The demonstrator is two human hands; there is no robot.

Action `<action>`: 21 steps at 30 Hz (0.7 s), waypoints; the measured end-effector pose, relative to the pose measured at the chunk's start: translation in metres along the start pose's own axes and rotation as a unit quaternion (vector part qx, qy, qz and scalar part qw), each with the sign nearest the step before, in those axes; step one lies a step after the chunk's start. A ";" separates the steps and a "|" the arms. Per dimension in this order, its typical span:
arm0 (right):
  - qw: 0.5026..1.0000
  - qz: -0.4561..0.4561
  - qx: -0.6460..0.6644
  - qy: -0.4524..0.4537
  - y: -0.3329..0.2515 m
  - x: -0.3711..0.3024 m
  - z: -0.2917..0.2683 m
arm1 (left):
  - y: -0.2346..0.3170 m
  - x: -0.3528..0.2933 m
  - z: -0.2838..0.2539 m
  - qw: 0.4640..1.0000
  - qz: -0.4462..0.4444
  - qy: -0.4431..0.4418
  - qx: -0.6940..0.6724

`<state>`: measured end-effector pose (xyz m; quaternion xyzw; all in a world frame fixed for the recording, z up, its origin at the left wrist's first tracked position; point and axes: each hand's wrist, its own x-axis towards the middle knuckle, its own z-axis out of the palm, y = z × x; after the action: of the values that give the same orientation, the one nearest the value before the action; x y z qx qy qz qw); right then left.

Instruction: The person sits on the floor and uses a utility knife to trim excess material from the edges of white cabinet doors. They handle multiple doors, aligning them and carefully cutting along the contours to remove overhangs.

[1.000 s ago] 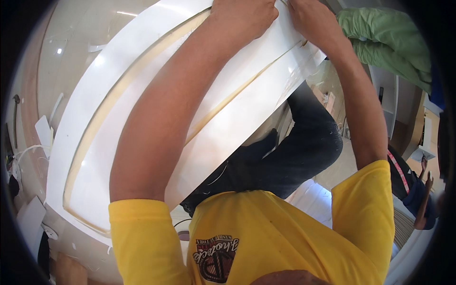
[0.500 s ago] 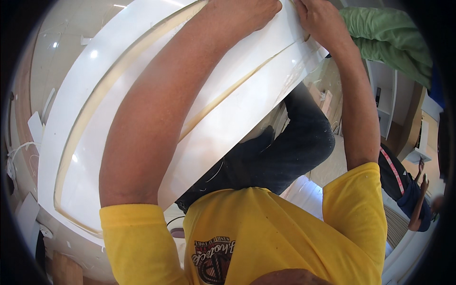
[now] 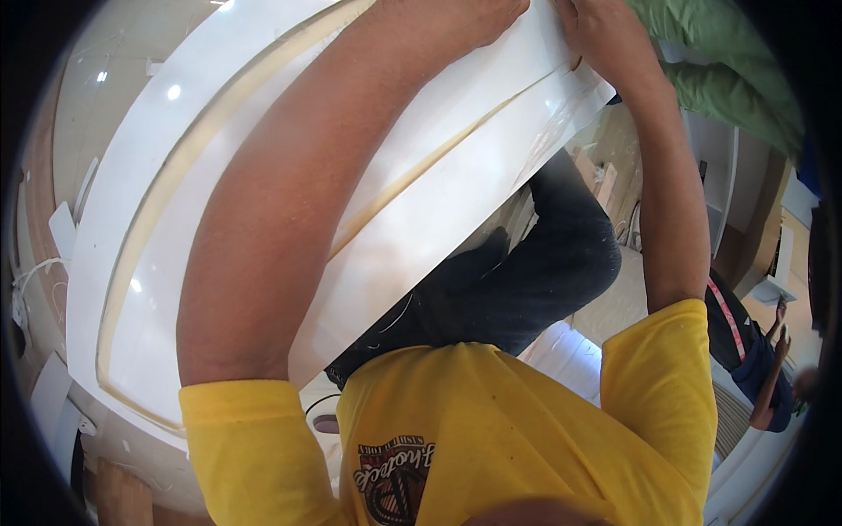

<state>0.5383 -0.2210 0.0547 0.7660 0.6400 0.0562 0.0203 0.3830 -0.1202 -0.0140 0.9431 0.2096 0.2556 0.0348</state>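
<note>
A large white glossy panel (image 3: 456, 202) lies slanted in front of me, with a narrow tan strip (image 3: 421, 171) along its near side and a curved tan strip (image 3: 140, 228) round its far and left sides. At the top of the view, my left hand (image 3: 491, 16) is over the panel with its fingers curled, partly cut off by the picture's edge. Close to its right, my right hand (image 3: 607, 37) bends its fingers down onto the panel near the end of the near strip. What either hand pinches is hidden.
My bent leg in dark trousers (image 3: 544, 254) is beside the panel's near edge. A person in green trousers (image 3: 728, 88) stands close at the upper right. Another person (image 3: 759, 386) is farther right. Wood pieces (image 3: 123, 495) and a white cable (image 3: 39, 272) lie at the left.
Both my hands have shifted slightly up and to the right. The green-trousered person's legs have moved a little. The panel looks nearly the same.
</note>
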 end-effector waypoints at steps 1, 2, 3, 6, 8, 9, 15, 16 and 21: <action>1.000 -0.006 -0.006 0.004 0.001 -0.001 0.000 | 0.000 0.002 0.002 1.000 -0.001 0.004 0.004; 1.000 -0.013 -0.014 0.008 0.003 -0.001 0.000 | 0.000 0.003 0.003 1.000 -0.002 0.009 0.008; 1.000 -0.015 -0.012 0.006 0.005 -0.001 0.000 | 0.000 0.004 0.005 1.000 -0.002 0.007 0.000; 1.000 -0.026 -0.013 0.000 0.008 -0.001 0.000 | 0.001 0.005 0.007 1.000 -0.002 0.007 -0.006; 0.999 -0.042 -0.017 -0.002 0.009 0.000 0.000 | 0.000 0.005 0.007 1.000 -0.003 0.010 0.015; 0.999 -0.045 -0.019 -0.001 0.009 0.000 0.000 | 0.000 0.005 0.007 1.000 -0.003 0.008 0.017; 0.999 -0.021 -0.049 -0.003 0.004 0.001 0.001 | 0.001 0.001 0.002 1.000 0.000 0.007 -0.013; 0.998 -0.009 -0.065 -0.007 0.003 0.001 0.002 | 0.000 0.001 0.002 1.000 0.003 0.018 -0.022; 0.995 -0.010 -0.093 -0.033 0.000 0.004 0.005 | -0.003 0.001 0.004 1.000 0.006 0.025 0.005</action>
<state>0.5396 -0.2168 0.0500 0.7559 0.6386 0.0898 0.1128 0.3847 -0.1169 -0.0172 0.9379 0.2064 0.2778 0.0235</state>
